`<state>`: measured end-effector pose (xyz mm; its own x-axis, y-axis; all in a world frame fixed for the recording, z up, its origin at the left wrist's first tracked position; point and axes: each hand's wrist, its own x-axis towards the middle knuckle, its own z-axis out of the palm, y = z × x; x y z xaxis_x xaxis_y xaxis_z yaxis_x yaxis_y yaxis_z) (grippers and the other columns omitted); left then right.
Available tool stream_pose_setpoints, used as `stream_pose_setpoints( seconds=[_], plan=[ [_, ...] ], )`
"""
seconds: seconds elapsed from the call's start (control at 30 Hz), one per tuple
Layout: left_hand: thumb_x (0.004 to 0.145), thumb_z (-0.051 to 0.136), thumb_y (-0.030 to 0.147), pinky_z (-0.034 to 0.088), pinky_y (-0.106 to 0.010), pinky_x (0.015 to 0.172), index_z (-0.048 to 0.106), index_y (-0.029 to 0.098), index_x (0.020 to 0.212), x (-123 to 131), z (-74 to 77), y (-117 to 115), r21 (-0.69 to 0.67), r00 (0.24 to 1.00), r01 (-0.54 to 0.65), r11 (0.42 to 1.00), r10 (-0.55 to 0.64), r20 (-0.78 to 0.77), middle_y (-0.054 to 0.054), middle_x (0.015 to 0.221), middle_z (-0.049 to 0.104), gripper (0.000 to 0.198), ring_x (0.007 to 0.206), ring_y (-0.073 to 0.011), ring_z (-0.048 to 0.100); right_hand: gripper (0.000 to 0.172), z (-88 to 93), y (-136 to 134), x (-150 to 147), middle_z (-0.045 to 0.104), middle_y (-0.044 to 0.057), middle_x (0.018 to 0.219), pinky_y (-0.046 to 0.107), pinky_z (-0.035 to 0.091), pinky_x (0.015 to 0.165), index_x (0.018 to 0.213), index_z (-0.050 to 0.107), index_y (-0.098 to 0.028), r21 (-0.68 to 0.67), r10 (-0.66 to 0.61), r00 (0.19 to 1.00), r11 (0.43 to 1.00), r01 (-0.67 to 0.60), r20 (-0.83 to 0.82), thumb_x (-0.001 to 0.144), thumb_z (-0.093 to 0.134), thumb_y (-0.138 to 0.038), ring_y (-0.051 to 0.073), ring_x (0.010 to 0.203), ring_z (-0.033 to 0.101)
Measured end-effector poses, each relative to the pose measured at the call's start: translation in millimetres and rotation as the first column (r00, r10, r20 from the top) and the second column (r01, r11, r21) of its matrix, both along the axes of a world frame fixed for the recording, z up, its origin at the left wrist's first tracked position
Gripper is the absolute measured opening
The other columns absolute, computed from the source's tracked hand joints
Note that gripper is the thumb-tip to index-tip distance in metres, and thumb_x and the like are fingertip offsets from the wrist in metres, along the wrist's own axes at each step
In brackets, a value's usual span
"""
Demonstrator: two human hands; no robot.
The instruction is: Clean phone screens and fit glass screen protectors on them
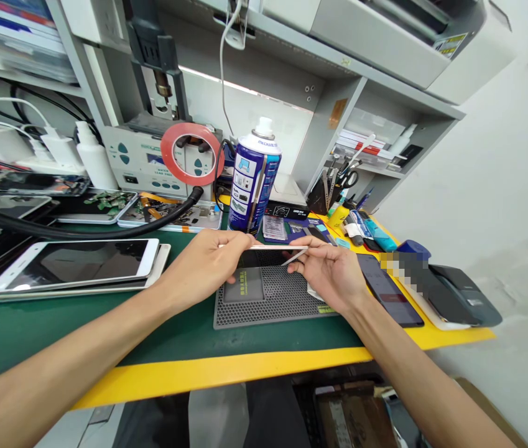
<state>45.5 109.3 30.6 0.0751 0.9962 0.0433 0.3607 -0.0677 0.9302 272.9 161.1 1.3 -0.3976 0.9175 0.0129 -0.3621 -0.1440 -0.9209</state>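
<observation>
A thin phone (264, 256) with a dark face and a pale pinkish edge is held nearly level between both hands. My left hand (205, 264) grips its left end, thumb on top and fingers curled beneath. At the right end, my right hand (331, 270) pinches the phone's corner, and a thin light strip or edge shows by its fingers; what that strip is cannot be made out. Below the phone lies a grey perforated mat (282, 302) on the green work surface (180, 339). Something white shows partly under my right hand.
A blue spray can (253, 177) stands just behind the hands. White tablet (77, 264) at left; dark phone (389, 292) at right. Behind are a grey soldering station (140, 158), red tape roll (192, 127), black hose (105, 233) and tool holder (322, 193). Yellow edging (226, 370) runs along the front.
</observation>
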Motion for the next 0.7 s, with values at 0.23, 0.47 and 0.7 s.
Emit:
stream_pose_setpoints(
  seconds=[0.23, 0.47, 0.7],
  plan=[
    [0.084, 0.045, 0.048, 0.055, -0.027, 0.055, 0.076, 0.02, 0.079, -0.1, 0.8, -0.9, 0.002, 1.0, 0.001, 1.0, -0.001, -0.002, -0.002, 0.068, 0.068, 0.042, 0.069, -0.0217, 0.065, 0.029, 0.3, 0.6, -0.9, 0.06, 0.012, 0.091, 0.035, 0.05, 0.07, 0.086, 0.077, -0.01, -0.012, -0.002, 1.0, 1.0, 0.002, 0.003, 0.08, 0.049, -0.011, 0.025, 0.086, 0.057],
    [0.084, 0.045, 0.048, 0.055, -0.027, 0.057, 0.077, 0.02, 0.08, -0.6, -0.6, -1.4, 0.013, 1.0, 0.002, 1.0, -0.002, -0.013, -0.002, 0.064, 0.066, 0.043, 0.068, -0.0217, 0.065, 0.029, -0.1, 1.6, -1.8, 0.061, 0.011, 0.09, 0.037, 0.051, 0.072, 0.083, 0.078, -0.011, -0.009, 0.002, 1.0, 1.0, -0.002, -0.009, 0.077, 0.049, -0.011, 0.024, 0.085, 0.057],
    [0.083, 0.045, 0.05, 0.055, -0.028, 0.058, 0.078, 0.021, 0.081, -0.8, -0.3, -1.2, -0.003, 0.999, 0.005, 1.0, -0.005, -0.032, -0.002, 0.061, 0.066, 0.044, 0.07, -0.0235, 0.066, 0.028, 1.5, 0.4, -3.2, 0.062, 0.012, 0.087, 0.038, 0.051, 0.072, 0.082, 0.077, -0.01, -0.014, -0.011, 1.0, 1.0, 0.011, -0.014, 0.075, 0.05, -0.01, 0.024, 0.083, 0.059]
  ],
)
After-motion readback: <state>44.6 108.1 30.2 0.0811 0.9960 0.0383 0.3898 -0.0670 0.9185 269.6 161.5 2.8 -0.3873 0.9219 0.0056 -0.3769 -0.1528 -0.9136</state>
